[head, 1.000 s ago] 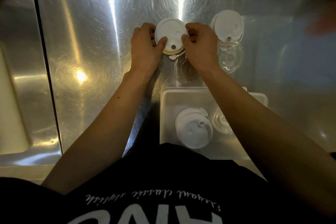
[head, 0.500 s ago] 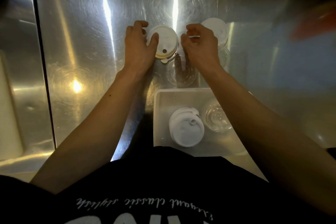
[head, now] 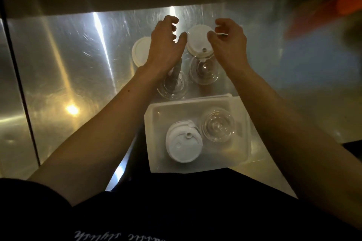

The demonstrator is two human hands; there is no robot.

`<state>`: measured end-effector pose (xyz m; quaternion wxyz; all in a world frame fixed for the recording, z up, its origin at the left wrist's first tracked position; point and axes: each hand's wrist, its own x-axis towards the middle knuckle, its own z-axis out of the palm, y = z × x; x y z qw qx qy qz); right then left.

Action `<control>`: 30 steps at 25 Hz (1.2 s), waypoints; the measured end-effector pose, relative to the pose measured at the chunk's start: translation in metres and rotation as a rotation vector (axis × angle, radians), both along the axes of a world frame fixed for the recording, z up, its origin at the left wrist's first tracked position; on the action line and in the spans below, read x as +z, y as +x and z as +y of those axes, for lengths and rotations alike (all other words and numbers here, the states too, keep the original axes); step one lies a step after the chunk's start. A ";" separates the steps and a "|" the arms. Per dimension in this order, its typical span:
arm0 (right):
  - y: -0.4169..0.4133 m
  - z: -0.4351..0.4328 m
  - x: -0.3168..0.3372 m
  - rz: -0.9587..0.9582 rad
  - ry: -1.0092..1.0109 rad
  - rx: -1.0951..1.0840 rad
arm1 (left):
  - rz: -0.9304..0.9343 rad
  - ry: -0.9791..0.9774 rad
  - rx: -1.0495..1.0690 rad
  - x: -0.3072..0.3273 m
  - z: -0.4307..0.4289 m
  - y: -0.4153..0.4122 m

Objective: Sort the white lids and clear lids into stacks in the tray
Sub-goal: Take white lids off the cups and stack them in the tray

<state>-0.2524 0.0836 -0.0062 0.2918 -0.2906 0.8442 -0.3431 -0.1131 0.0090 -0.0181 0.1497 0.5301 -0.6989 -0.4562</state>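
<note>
A white lid lies on the steel counter between my two hands. My left hand hovers at its left edge with curled, spread fingers and holds nothing. My right hand pinches a thin white piece at the lid's right edge; I cannot tell what that piece is. Another white lid lies left of my left hand, partly hidden by it. Two clear lids rest on the counter just in front. In the translucent tray stand a white lid stack and a clear lid stack.
The steel counter stretches left to a dark seam. A blurred orange object is at the far right. The tray sits at the counter's front edge against my dark shirt.
My left hand has let go of the white lid, which now lies to its left. Both hands have shifted right to flank the other white lid.
</note>
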 end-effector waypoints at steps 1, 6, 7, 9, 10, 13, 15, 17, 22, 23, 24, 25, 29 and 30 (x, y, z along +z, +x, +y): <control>-0.005 0.001 -0.001 -0.002 0.002 -0.002 | -0.002 0.006 -0.015 -0.001 0.001 -0.004; -0.019 0.003 -0.010 -0.047 0.043 -0.026 | -0.059 0.076 -0.064 -0.010 0.005 -0.021; -0.020 0.003 -0.012 -0.051 0.052 -0.024 | -0.070 0.091 -0.074 -0.012 0.006 -0.023; -0.020 0.005 -0.017 -0.073 0.064 -0.029 | -0.085 0.114 -0.082 -0.015 0.007 -0.025; -0.020 0.006 -0.020 -0.087 0.067 -0.032 | -0.094 0.121 -0.083 -0.016 0.007 -0.025; -0.019 0.008 -0.026 -0.100 0.082 -0.027 | -0.098 0.144 -0.078 -0.020 0.008 -0.025; -0.017 0.007 -0.029 -0.113 0.084 -0.031 | -0.085 0.164 -0.055 -0.020 0.008 -0.024; -0.015 0.006 -0.031 -0.129 0.077 -0.040 | -0.074 0.176 -0.032 -0.020 0.008 -0.026; -0.012 0.003 -0.030 -0.160 0.066 -0.067 | -0.053 0.180 0.008 -0.015 0.010 -0.026; -0.011 0.002 -0.030 -0.162 0.061 -0.068 | -0.049 0.173 0.017 -0.014 0.009 -0.026; -0.010 0.002 -0.029 -0.163 0.056 -0.071 | -0.043 0.165 0.026 -0.014 0.008 -0.025; -0.010 0.002 -0.028 -0.165 0.050 -0.074 | -0.035 0.157 0.033 -0.015 0.008 -0.025; -0.007 0.003 -0.021 -0.167 0.011 -0.093 | -0.024 0.140 0.068 -0.017 0.008 -0.023; -0.006 0.003 -0.020 -0.169 0.000 -0.099 | -0.017 0.141 0.075 -0.017 0.008 -0.023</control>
